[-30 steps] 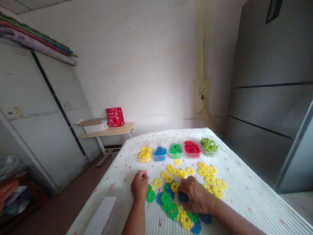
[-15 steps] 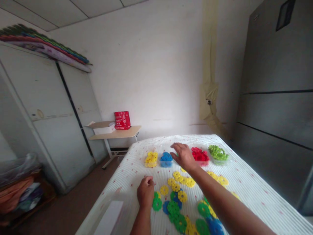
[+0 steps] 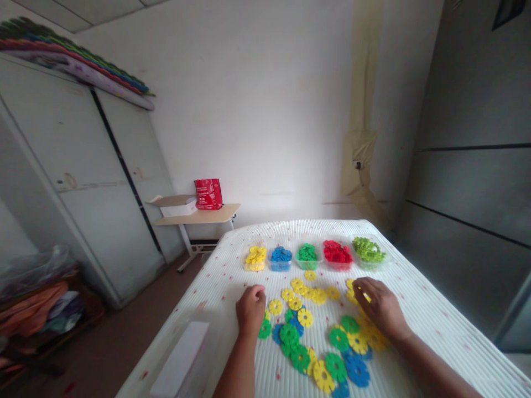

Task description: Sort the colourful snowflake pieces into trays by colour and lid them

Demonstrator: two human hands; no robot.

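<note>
My left hand [image 3: 251, 309] is closed, its fingers curled in at the left edge of the loose pieces; whatever may be inside is hidden. Over on the right, my right hand [image 3: 380, 307] reaches down above yellow notched plastic discs [image 3: 375, 337], thumb and fingers apart, with yellow showing in the gap. Further yellow discs [image 3: 305, 317] lie scattered between the hands. Nearer to me are green discs [image 3: 300, 357] and blue discs [image 3: 357, 370], partly overlapping one another.
Along the back stand clear tubs of sorted pieces: yellow [image 3: 256, 257], blue [image 3: 281, 258], green [image 3: 307, 254], red [image 3: 337, 255] and light green [image 3: 368, 251]. A white box [image 3: 180, 359] lies at the table's front left. A red bag [image 3: 208, 193] stands on a side table [image 3: 207, 216].
My right hand has come back and to the right, from above the green tub to the yellow discs, uncovering that tub. My left hand stays nearly in place. The view has tilted slightly.
</note>
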